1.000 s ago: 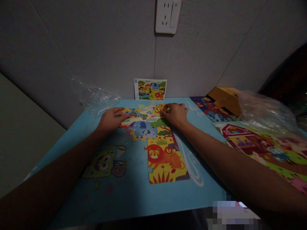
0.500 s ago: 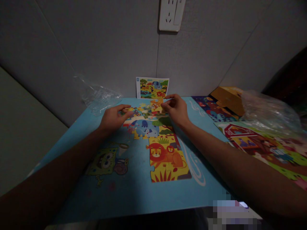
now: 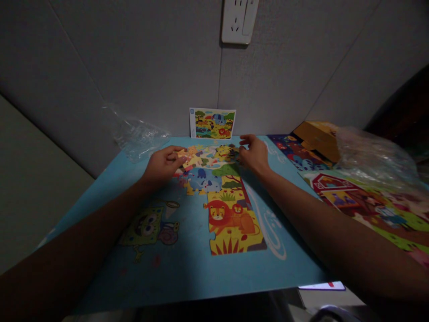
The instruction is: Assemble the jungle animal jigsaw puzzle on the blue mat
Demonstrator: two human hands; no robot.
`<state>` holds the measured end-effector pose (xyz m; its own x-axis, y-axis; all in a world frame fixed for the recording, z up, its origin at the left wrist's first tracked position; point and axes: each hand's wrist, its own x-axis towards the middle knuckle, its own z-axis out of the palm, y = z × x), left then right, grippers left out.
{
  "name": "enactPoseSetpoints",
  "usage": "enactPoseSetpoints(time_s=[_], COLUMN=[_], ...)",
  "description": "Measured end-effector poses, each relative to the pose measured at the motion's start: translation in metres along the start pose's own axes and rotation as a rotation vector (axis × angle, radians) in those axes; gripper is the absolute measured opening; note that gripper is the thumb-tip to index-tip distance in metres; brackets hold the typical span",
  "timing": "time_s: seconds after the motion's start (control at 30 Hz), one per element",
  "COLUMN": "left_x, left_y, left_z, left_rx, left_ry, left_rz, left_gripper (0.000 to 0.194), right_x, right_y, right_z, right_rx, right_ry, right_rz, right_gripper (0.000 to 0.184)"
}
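Observation:
My left hand (image 3: 160, 168) pinches a yellow-and-orange jigsaw piece (image 3: 191, 160) between thumb and fingers, over the far left part of the puzzle. On the right, my right hand (image 3: 256, 154) hovers with its fingers apart and partly curled. Its fingertips are beside several loose jigsaw pieces (image 3: 225, 153), yellow with dark patches; whether they touch one is unclear. Nearer me lies a joined puzzle section (image 3: 231, 219) showing lions, with blue elephants and a green tree above. Some loose pieces are partly covered by others.
A picture card (image 3: 213, 124) leans on the wall below a socket (image 3: 239, 22). Crumpled clear plastic (image 3: 140, 138) lies at the back left. To the right are a farm picture (image 3: 375, 205), a brown open box (image 3: 317, 141) and more clear plastic (image 3: 375, 152). The blue tabletop (image 3: 167, 277) has printed cartoons.
The orange-patterned piece that was in my right hand is now in my left hand. My right hand has shifted slightly right and its fingers have parted.

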<state>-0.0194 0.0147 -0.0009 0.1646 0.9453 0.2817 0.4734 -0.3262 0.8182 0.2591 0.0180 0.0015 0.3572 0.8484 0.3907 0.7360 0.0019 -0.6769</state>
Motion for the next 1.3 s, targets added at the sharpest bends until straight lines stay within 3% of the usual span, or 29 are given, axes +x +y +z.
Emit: enactPoseSetpoints(time_s=[0.1,0.2,0.33,0.5,0.63,0.77,0.97,1.07,1.2,1.3], left_x=[0.006,0.009,0.010,0.007,0.004,0.003,0.003,-0.002,-0.011,-0.014], left_y=[-0.008,-0.015,-0.017,-0.010,-0.001,0.000,-0.002,0.005,0.016,0.019], left_z=[-0.003,-0.006,-0.008,-0.010,-0.010,-0.008,-0.005,-0.002,0.005,0.008], left_rx=[0.050,0.083,0.170,0.233,0.308,0.288,0.242,0.119,-0.080,-0.105], left_ry=[0.151,0.183,0.155,0.112,0.144,0.154,0.143,0.075,-0.157,-0.367], left_rz=[-0.071,-0.124,-0.160,-0.217,-0.183,-0.111,0.014,0.045,0.041,0.033], left_gripper=[0.042,0.043,0.049,0.066,0.056,0.047,0.047,0.053,0.061,0.042], right_x=[0.007,0.006,0.006,0.007,0.005,0.007,0.011,0.000,-0.028,-0.044], right_y=[0.008,0.010,0.012,0.013,0.012,0.012,0.012,0.003,-0.020,-0.034], right_z=[-0.003,0.002,0.007,0.005,0.006,0.005,0.008,0.012,0.013,0.013], right_rx=[-0.220,-0.291,-0.347,-0.321,-0.318,-0.219,0.192,0.399,0.479,0.493], right_ry=[-0.084,-0.199,-0.266,-0.222,-0.187,-0.119,-0.058,-0.128,-0.441,-0.529], right_rz=[0.074,0.056,-0.024,-0.086,-0.100,-0.126,-0.189,-0.312,-0.510,-0.554], right_gripper=[0.054,0.060,0.047,0.033,0.025,0.023,0.015,0.015,0.015,0.014])
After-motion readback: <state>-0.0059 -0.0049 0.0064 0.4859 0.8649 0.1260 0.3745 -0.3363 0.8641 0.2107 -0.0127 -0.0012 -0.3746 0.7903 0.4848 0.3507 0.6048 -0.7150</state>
